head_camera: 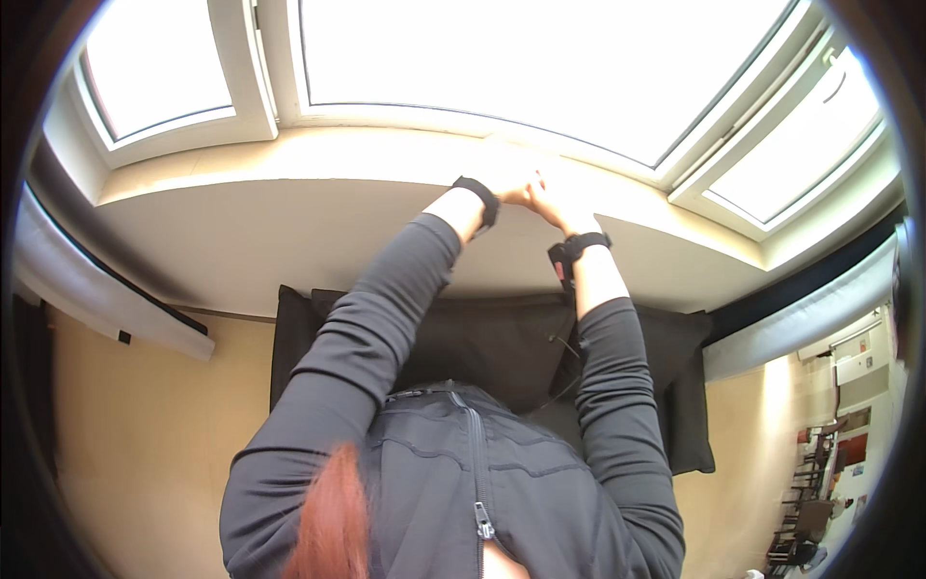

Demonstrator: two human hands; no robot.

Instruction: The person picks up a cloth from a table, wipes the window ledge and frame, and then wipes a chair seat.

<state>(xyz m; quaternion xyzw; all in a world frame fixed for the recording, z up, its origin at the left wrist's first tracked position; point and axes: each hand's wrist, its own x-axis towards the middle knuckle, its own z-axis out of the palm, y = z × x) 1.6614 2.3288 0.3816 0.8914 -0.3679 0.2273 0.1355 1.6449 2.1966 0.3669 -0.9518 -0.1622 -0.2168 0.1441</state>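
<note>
My left hand (pixel 506 184) and my right hand (pixel 553 199) meet over the windowsill (pixel 347 155), in front of the large middle window pane. Strong light washes out much of both hands, so their fingers and anything between them cannot be made out. A black band (pixel 479 199) goes round my left wrist. On my right wrist sits another black band (pixel 587 244) with a small dark piece bearing a red mark. Both arms reach forward in dark sleeves.
A dark cushioned seat (pixel 485 329) stands below the sill, against the wall. Window sashes with white frames (pixel 253 72) flank the middle pane. Curtains (pixel 810 318) hang at both sides. Chairs (pixel 806 517) and a table stand far off at the right.
</note>
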